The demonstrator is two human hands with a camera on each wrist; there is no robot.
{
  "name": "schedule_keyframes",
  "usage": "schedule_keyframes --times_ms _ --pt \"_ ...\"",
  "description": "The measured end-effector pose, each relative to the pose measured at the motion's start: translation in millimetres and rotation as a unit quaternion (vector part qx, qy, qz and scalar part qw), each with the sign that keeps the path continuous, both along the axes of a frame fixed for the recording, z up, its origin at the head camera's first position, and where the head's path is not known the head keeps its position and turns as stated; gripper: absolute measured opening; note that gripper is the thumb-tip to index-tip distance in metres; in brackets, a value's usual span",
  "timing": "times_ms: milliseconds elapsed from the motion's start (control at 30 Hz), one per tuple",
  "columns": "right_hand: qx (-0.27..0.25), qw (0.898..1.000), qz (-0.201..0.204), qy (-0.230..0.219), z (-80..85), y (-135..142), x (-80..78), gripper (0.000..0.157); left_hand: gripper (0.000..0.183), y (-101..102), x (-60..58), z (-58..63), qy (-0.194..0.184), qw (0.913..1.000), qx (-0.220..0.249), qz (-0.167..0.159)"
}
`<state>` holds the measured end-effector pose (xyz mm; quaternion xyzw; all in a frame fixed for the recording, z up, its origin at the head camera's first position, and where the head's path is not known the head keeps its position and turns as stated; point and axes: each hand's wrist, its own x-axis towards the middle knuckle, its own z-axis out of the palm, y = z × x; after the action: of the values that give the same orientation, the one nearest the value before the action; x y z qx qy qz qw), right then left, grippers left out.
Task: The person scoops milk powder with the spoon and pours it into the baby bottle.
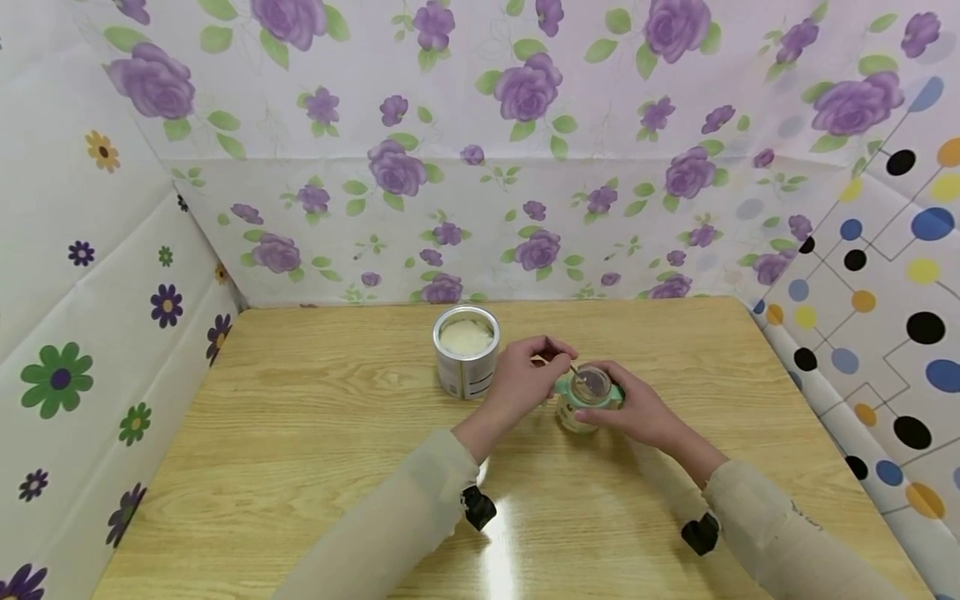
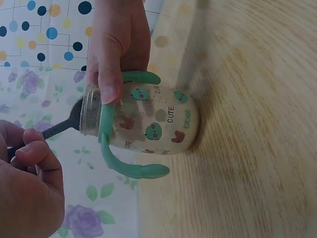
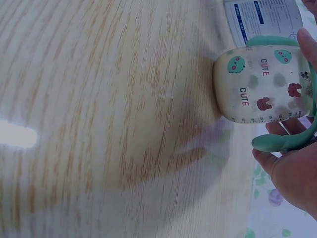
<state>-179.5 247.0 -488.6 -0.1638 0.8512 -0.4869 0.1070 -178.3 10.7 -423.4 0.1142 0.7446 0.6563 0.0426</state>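
Observation:
A clear baby bottle (image 2: 163, 121) with green handles and "CUTE" prints stands upright and uncapped on the table. My right hand (image 1: 637, 412) grips it around the neck from the right, the thumb (image 2: 110, 91) lying by the green handle ring. Between the thumb and fingers of my left hand (image 1: 525, 371) is the handle of a dark spoon (image 2: 58, 129). The spoon's bowl is at the bottle's open mouth, partly hidden by the rim. Pale contents show through the bottle wall. To the left, close to my left hand, an opened can (image 1: 453, 372) holds pale powder (image 1: 467, 336).
The wooden table (image 1: 322, 442) reaches back to a wall covered with purple-flowered sheeting (image 1: 480, 217). Patterned sheets also hang at the left and right sides. Black wrist cameras (image 1: 477, 508) sit on both sleeves. Light glares off the table's front middle.

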Motion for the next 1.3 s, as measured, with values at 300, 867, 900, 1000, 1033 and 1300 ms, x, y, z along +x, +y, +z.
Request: schedule_keyframes --times_ms 300,867,900,1000,1033,1300 --pt "0.018 1.0 0.0 0.005 2.5 0.0 -1.5 0.072 0.021 -1.5 -3.1 5.9 -0.011 0.9984 0.054 -0.007" --pt "0.035 0.999 0.006 0.001 5.1 1.2 -4.2 0.075 0.019 -1.7 -8.8 3.0 -0.096 0.9826 0.154 0.04" --pt "0.035 0.999 0.006 0.001 4.9 1.6 -4.4 0.075 0.019 -2.1 -8.7 4.3 -0.102 0.9813 0.158 0.043" --pt "0.031 0.999 0.013 -0.003 4.0 3.0 -5.1 0.076 0.018 -3.8 -9.3 8.9 -0.124 0.9764 0.167 0.056" --pt "0.031 0.999 0.017 -0.004 4.2 3.6 -5.5 0.077 0.018 -5.1 -9.5 11.4 -0.131 0.9746 0.171 0.06" --pt "0.03 0.999 0.035 0.016 22.8 3.0 -11.1 0.09 0.018 -31.5 -17.5 37.8 -0.124 0.9753 0.172 0.061"
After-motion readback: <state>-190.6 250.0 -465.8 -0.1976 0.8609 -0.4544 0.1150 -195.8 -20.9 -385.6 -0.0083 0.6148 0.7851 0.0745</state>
